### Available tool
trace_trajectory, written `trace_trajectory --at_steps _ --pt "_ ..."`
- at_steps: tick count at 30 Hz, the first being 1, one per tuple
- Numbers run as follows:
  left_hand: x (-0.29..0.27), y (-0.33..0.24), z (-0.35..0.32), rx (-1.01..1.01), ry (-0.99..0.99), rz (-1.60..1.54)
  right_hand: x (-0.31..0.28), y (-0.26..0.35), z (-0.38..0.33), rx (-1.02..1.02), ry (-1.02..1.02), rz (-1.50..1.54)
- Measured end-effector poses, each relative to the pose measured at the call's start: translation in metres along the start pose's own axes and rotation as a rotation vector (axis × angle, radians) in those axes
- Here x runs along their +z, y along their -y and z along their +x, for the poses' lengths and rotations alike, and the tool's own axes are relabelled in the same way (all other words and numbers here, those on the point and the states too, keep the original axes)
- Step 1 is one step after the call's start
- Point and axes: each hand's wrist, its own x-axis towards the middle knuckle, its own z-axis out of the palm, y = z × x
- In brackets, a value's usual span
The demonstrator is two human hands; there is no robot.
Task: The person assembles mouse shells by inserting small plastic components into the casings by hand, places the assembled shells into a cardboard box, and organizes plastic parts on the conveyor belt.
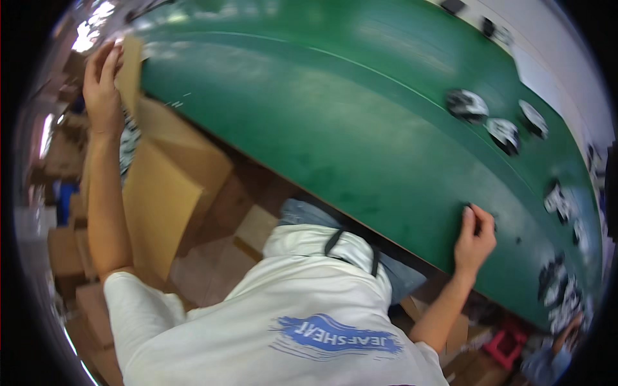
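Observation:
My left hand is raised at the far left, above an open cardboard box. Its fingers are loosely bent with gaps between them, beside an upright box flap, and I see nothing held in them. Black-and-white items show inside the box, partly hidden by my forearm. My right hand is over the near right part of the green table. Its thumb and fingers are pinched together, with a tiny dark bit at the tips that is too small to name.
Several blurred black-and-white bundles lie along the table's right side. More cardboard boxes are stacked at the left. A red stool-like thing stands at the lower right, near another person's arm.

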Motion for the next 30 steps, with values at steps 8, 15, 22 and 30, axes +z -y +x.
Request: trace_trajectory --at_steps 8,15,22,30 --pt "0.402 -0.140 -0.105 0.449 1.081 -0.072 -0.012 0.005 -0.002 -0.090 -0.169 0.029" --pt "0.517 -0.139 -0.177 0.515 0.980 0.121 -0.017 -0.011 0.002 -0.197 -0.280 0.005" --pt "0.416 -0.167 -0.183 -0.901 1.243 -1.220 -0.014 0.005 -0.004 0.047 -0.273 0.540" --pt "0.306 -0.179 -0.269 -1.433 1.089 -1.935 -0.001 0.104 0.009 -0.165 -0.190 0.622"
